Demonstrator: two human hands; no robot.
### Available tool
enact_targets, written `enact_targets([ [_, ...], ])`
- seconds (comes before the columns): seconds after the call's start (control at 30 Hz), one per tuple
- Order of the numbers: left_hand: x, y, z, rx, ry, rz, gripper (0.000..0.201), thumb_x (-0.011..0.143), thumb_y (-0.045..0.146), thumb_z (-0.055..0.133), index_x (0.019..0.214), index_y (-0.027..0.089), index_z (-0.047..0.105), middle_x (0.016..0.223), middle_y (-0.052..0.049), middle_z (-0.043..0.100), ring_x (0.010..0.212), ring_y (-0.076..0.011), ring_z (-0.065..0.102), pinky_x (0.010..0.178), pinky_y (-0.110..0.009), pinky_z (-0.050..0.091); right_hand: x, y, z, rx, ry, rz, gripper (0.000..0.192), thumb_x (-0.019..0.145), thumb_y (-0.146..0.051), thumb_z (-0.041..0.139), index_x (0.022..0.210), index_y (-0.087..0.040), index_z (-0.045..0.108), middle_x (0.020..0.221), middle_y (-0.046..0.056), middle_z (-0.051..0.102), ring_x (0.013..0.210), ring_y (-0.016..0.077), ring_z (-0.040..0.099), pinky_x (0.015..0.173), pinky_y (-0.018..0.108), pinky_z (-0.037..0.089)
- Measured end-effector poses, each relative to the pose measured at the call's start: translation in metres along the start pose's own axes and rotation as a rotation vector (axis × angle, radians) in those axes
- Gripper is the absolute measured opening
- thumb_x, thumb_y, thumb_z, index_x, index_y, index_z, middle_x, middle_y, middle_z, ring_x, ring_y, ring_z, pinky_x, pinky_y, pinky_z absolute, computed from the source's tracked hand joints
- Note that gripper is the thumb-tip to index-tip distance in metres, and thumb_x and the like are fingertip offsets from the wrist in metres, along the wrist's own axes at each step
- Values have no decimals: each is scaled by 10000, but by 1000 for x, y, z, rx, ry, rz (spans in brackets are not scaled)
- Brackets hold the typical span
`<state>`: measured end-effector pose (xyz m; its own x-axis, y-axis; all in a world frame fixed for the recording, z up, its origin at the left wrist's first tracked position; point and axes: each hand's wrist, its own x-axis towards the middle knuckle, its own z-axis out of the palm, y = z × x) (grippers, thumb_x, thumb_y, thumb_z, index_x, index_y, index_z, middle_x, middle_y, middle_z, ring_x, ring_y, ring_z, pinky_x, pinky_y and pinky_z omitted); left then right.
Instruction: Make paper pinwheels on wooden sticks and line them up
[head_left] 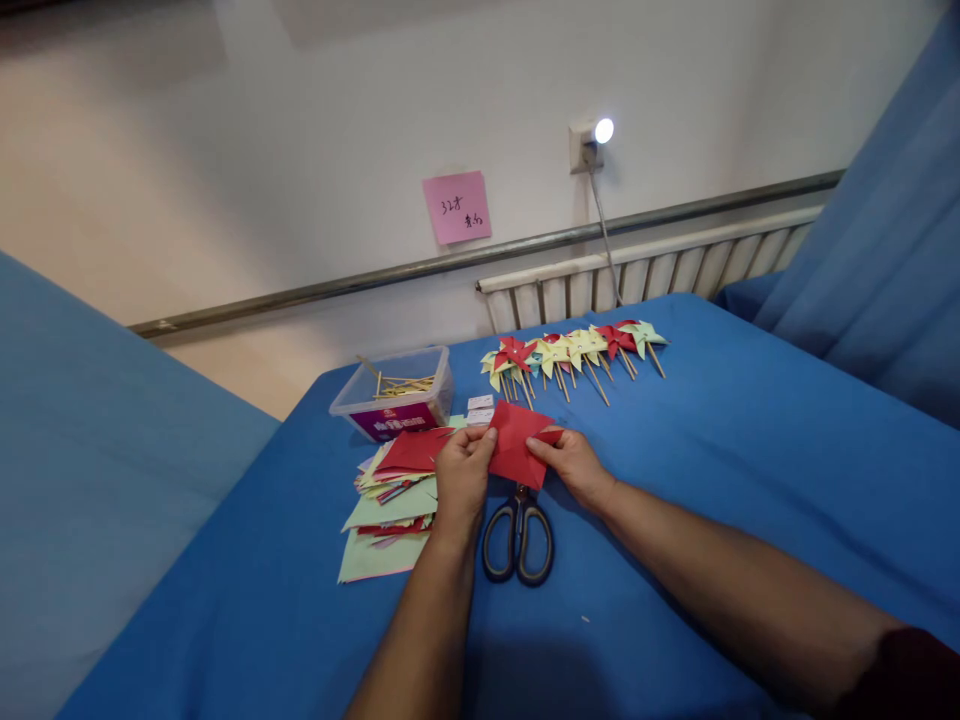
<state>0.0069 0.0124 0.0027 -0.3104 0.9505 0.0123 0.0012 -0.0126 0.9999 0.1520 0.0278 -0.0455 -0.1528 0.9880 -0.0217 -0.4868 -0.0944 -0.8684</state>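
A red square of paper (516, 445) is held just above the blue table (712, 470) between both hands. My left hand (461, 480) pinches its left edge and my right hand (571, 462) pinches its right corner. Black-handled scissors (517, 535) lie on the table directly under the paper, handles toward me. A messy stack of red, green and pale paper sheets (390, 495) lies to the left of my left hand.
A row of finished paper pinwheels on sticks (570, 355) lies at the far side. A clear plastic box with wooden sticks (394, 395) stands far left, small white boxes (480, 408) beside it. A radiator (645, 275) and a pink wall note (456, 207) are behind.
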Motion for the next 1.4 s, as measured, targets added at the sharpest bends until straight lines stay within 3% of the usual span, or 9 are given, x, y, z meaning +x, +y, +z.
enact_targets([
  [0.2,1,-1,0,45,65,54,362,627,454,785,687,153,595,497,53,537,451,-72,466,462,-182,343,1,-7,2,-13,16,-37,376,579,-426,834,828,-171,712,823,42,746,704,182,651,736,343,497],
  [0.3,0,0,1,16,67,36,364,622,450,796,670,150,596,498,50,548,451,-71,469,462,-182,351,0,-9,3,-51,43,-47,372,572,-442,828,781,-162,700,745,32,727,638,162,619,657,310,482],
  [0.5,-11,1,11,-321,-174,-79,346,675,371,787,918,142,695,883,-62,737,747,-160,666,738,-277,509,2,-8,1,-143,114,-85,397,609,-522,779,704,-149,681,559,-12,614,471,89,451,485,240,361],
  [0.6,-15,-5,17,-311,-244,-87,380,666,331,798,986,144,712,950,-84,745,803,-190,681,760,-291,511,3,-7,-1,-152,132,-82,415,635,-548,754,704,-146,680,535,-17,586,450,83,419,464,236,334],
  [0.77,-16,-13,22,-272,-162,-115,310,662,358,790,871,136,734,760,-54,740,636,-167,659,656,-279,508,0,-6,-2,-206,45,-49,462,671,-608,705,671,-147,670,513,-5,581,431,95,435,449,239,336],
  [0.9,-14,-7,22,-383,-79,-159,311,623,324,810,834,114,720,786,-73,746,649,-172,674,658,-285,520,-4,-7,-3,-261,-51,-53,516,775,-653,578,602,-167,604,487,-2,555,444,107,469,472,242,360],
  [1.1,-13,0,18,-495,-12,-201,328,605,241,817,887,113,709,873,-87,756,731,-190,705,707,-306,555,-6,-7,-3,-223,53,-222,232,809,-402,610,944,-214,589,829,22,647,588,116,547,576,252,457],
  [1.23,-12,1,15,-540,-33,-193,333,630,222,800,932,117,705,921,-91,756,765,-189,710,738,-307,560,-10,-9,-1,-400,89,-452,479,787,-189,555,1253,-289,504,1284,80,521,950,176,598,800,337,499],
  [1.4,-12,3,15,-519,-67,-183,313,643,233,792,918,108,708,874,-91,757,718,-191,706,699,-308,565,-18,-17,0,-688,-7,-674,456,759,-106,578,1171,-299,616,1447,57,349,1262,240,445,1043,427,396],
])
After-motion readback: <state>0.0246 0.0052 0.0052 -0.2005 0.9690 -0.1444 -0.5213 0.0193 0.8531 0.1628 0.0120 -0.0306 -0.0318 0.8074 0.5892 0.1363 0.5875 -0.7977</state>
